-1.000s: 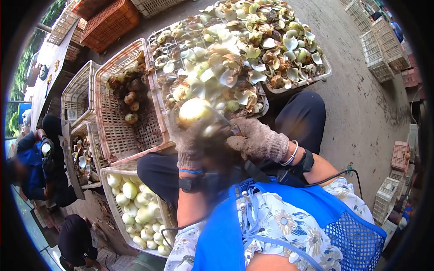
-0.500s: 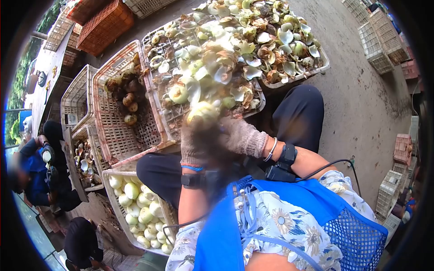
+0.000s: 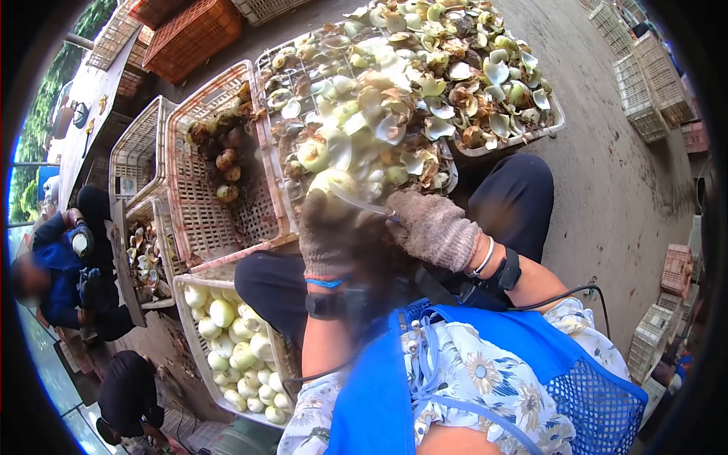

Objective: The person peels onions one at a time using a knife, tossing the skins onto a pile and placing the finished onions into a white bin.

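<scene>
My left hand (image 3: 326, 239), in a brown knit glove, is closed around a pale peeled-looking onion (image 3: 331, 182). A smear on the lens blurs part of this hand. My right hand (image 3: 436, 229), gloved the same way, grips a small knife (image 3: 355, 202) whose thin blade points left and touches or nearly touches the onion. The handle is mostly hidden in the glove. Just beyond both hands lies a crate heaped with onion skins (image 3: 413, 163), with a few whole onions among them.
To the left stands a pinkish crate (image 3: 262, 171) with several brown onions (image 3: 226, 159). Below it, a white crate (image 3: 186, 318) holds peeled onions (image 3: 243, 356). Another heaped crate (image 3: 557, 125) sits at the far right. Two people (image 3: 57, 265) work at left. Stacked crates (image 3: 644, 83) line the right.
The knife blade now shows clearly, and my right hand has shifted slightly right and away from the onion. The onion stays in my left hand. The whole view has shifted slightly.
</scene>
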The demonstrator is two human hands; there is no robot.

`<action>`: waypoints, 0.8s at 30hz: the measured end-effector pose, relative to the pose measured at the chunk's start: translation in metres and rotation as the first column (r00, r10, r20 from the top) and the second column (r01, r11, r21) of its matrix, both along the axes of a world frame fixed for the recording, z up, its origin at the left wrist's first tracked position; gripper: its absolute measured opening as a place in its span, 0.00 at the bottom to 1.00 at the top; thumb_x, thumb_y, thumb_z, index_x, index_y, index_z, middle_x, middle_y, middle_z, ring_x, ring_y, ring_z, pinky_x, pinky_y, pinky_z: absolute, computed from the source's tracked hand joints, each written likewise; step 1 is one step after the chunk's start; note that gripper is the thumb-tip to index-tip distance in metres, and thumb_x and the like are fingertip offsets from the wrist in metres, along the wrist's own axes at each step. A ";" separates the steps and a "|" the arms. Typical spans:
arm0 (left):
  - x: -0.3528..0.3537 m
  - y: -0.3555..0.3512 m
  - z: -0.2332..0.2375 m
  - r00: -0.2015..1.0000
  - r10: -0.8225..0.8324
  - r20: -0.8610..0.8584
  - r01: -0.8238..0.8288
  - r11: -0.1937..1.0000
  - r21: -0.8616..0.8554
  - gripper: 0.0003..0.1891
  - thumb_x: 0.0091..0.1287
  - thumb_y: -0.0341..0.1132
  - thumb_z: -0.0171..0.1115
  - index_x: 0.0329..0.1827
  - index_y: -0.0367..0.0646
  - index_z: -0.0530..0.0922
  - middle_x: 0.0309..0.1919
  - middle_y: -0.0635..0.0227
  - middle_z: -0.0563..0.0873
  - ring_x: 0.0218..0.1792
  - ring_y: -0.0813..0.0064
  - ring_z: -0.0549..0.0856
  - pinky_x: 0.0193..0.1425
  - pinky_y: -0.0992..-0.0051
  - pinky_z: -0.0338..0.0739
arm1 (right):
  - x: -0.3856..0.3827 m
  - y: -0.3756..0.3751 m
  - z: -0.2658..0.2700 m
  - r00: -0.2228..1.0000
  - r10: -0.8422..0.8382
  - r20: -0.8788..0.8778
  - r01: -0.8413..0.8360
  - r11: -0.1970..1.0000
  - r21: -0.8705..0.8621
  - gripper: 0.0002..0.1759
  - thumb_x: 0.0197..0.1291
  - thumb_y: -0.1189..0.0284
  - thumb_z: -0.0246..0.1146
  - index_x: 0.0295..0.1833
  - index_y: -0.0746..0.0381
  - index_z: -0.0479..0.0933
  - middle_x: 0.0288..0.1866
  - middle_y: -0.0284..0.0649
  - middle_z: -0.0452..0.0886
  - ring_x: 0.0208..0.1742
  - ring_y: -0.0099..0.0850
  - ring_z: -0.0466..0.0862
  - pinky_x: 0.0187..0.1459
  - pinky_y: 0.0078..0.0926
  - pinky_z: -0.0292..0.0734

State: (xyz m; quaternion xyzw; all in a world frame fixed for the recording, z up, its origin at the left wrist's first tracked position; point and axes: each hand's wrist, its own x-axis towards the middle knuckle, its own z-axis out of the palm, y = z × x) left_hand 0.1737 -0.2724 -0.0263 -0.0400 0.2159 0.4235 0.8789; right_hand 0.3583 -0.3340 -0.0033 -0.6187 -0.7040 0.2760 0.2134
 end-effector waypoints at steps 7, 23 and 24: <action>-0.003 0.002 -0.031 0.729 0.334 -0.598 0.073 0.830 0.553 0.27 0.61 0.34 0.66 0.63 0.37 0.70 0.59 0.55 0.78 0.60 0.55 0.77 0.66 0.49 0.72 | 0.001 0.003 -0.012 0.997 -0.038 0.060 0.044 0.994 -0.095 0.11 0.57 0.69 0.61 0.43 0.63 0.75 0.34 0.50 0.81 0.39 0.50 0.82 0.41 0.46 0.77; 0.009 0.003 -0.011 0.999 -0.002 0.053 -0.018 0.927 0.375 0.44 0.47 0.57 0.69 0.67 0.47 0.68 0.62 0.56 0.74 0.62 0.51 0.73 0.68 0.42 0.62 | -0.012 0.046 -0.031 0.620 0.034 -0.784 0.098 0.988 0.120 0.16 0.67 0.58 0.59 0.44 0.61 0.79 0.31 0.33 0.82 0.26 0.22 0.78 0.29 0.20 0.75; 0.008 0.001 -0.006 0.976 0.063 -0.208 0.064 0.833 0.550 0.43 0.52 0.54 0.68 0.71 0.46 0.64 0.64 0.57 0.73 0.64 0.56 0.73 0.69 0.50 0.65 | -0.010 0.043 -0.033 0.543 0.013 -0.840 0.068 0.996 0.059 0.17 0.68 0.59 0.58 0.48 0.61 0.78 0.35 0.33 0.82 0.29 0.20 0.79 0.30 0.18 0.76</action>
